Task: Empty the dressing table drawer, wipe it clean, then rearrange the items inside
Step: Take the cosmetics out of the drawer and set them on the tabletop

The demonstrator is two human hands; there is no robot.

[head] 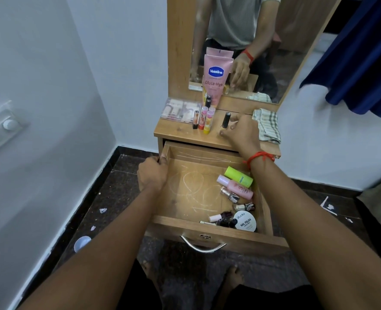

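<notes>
While the left hand (152,173) grips the drawer (207,228) wall, the right hand (244,130) rests, fingers relaxed, just right of the black bottle (225,120); the far tube (216,74) reads "Vaseline Gluta-Hya".

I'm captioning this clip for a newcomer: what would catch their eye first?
The open drawer fills the middle, white scribbles on its floor, bottles heaped at its right. A pink Vaseline tube stands against the mirror behind. The left hand grips the drawer's left wall; the right hand rests by a black bottle on top.
</notes>
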